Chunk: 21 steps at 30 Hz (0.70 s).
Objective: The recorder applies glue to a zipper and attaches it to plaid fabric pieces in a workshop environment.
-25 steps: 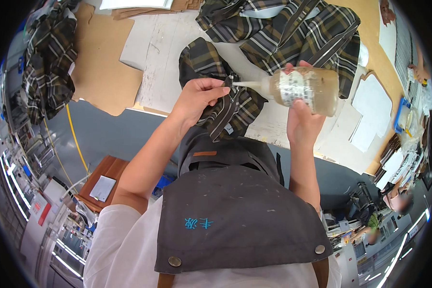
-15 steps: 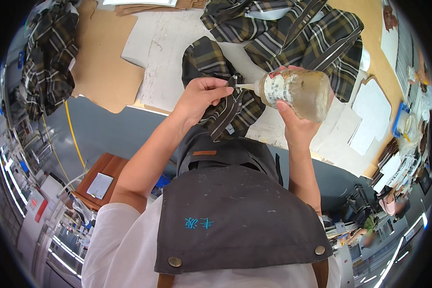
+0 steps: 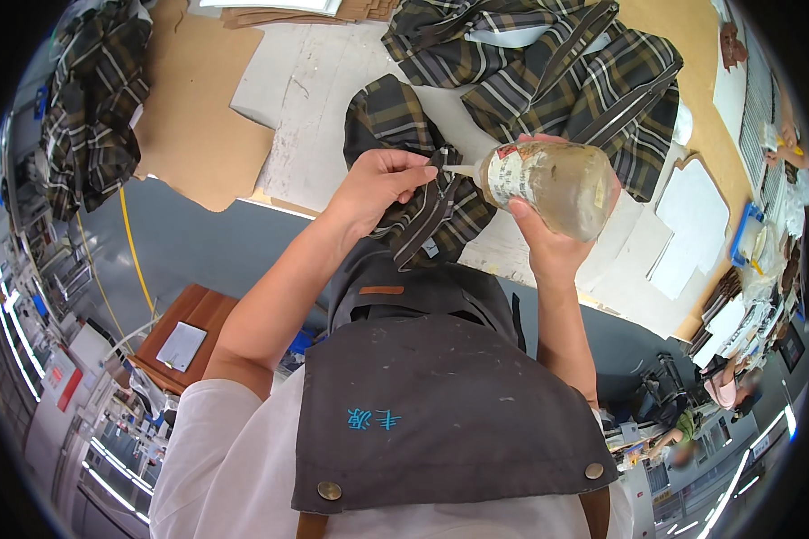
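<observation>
My left hand [image 3: 376, 190] pinches the edge of a dark plaid fabric piece [image 3: 385, 117], close to a dark zipper strip [image 3: 430, 214] sewn on it. Part of that piece lies on the table and part hangs over its front edge. In my right hand [image 3: 553, 247] is a cloudy, squat squeeze bottle [image 3: 573, 187] with a worn label, fingers wrapped round its body. The bottle is tipped sideways, its pale nozzle [image 3: 461, 169] pointing left at the zipper by my left fingertips. Whether the tip touches the cloth I cannot tell.
More plaid pieces with dark strips [image 3: 584, 81] are heaped across the table's far side. A brown card sheet [image 3: 202, 117] lies left, beside hanging plaid cloth [image 3: 94, 108]. White paper patterns [image 3: 692, 211] and a blue tray [image 3: 746, 232] are at right. A brown stool [image 3: 173, 337] stands below left.
The bottle has shifted slightly left and down, with its base tilting a little lower. My left hand keeps its pinch on the plaid piece.
</observation>
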{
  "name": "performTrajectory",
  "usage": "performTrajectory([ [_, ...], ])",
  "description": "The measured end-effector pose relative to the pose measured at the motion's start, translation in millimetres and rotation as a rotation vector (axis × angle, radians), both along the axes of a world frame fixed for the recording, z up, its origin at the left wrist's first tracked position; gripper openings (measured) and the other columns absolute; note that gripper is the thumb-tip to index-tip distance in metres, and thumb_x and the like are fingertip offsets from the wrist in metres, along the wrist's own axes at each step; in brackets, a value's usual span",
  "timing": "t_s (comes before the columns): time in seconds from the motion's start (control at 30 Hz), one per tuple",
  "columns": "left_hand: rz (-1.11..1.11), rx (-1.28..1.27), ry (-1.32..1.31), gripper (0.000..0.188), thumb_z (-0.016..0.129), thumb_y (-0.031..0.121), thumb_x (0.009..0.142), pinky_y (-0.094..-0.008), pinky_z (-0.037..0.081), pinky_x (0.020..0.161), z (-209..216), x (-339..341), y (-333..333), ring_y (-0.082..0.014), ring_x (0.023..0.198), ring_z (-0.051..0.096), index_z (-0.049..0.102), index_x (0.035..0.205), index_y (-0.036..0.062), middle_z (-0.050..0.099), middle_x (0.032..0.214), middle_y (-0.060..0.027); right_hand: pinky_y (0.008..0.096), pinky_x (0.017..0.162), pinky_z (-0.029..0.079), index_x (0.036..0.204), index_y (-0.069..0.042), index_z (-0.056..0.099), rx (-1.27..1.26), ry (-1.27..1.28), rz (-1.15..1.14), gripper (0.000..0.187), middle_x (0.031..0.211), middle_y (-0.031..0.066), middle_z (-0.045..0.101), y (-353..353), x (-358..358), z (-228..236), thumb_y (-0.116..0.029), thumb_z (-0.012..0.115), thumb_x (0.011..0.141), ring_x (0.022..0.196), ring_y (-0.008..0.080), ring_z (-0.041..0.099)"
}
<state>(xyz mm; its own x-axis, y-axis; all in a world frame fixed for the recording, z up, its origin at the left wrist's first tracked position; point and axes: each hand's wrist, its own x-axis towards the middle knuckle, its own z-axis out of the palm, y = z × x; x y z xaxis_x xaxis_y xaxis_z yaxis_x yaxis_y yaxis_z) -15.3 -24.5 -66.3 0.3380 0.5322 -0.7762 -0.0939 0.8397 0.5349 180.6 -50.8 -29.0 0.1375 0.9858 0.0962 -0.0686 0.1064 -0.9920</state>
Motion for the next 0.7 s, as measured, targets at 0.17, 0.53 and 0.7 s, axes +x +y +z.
performTrajectory([
  [0.17, 0.022, 0.017, 0.0, 0.012, 0.063, 0.007, 0.077, -0.0181, 0.034, 0.052, -1.6, 1.6, -1.9, -0.0047, 0.057, 0.041, 0.061, 0.083, -0.0025, 0.056, 0.071, 0.0005, 0.0408, 0.084, 0.044, 0.118, -0.009, 0.023, 0.004, 0.029, -0.021, 0.076, 0.109, 0.0203, 0.047, 0.5, -0.7, 1.8, 0.001, 0.073, 0.062, 0.103, 0.0299, 0.05],
  [0.53, -0.015, 0.039, 0.018, 0.009, 0.063, 0.008, 0.078, -0.0174, 0.034, 0.052, -0.7, 1.7, 0.2, -0.0042, 0.057, 0.042, 0.061, 0.082, -0.0007, 0.055, 0.07, 0.0018, 0.0405, 0.085, 0.044, 0.118, -0.009, 0.022, 0.021, 0.033, 0.035, 0.077, 0.109, 0.0214, 0.047, 1.9, -2.8, 2.5, 0.003, 0.072, 0.061, 0.104, 0.0297, 0.05],
  [0.7, -0.008, 0.043, 0.027, 0.009, 0.062, 0.007, 0.078, -0.0173, 0.034, 0.052, -0.5, 0.6, 0.0, -0.0045, 0.057, 0.042, 0.06, 0.081, -0.0008, 0.054, 0.069, 0.0018, 0.0405, 0.084, 0.044, 0.118, -0.009, 0.023, -0.011, 0.046, -0.013, 0.076, 0.109, 0.0211, 0.047, 1.4, 2.0, 2.5, 0.002, 0.072, 0.062, 0.103, 0.0295, 0.05],
])
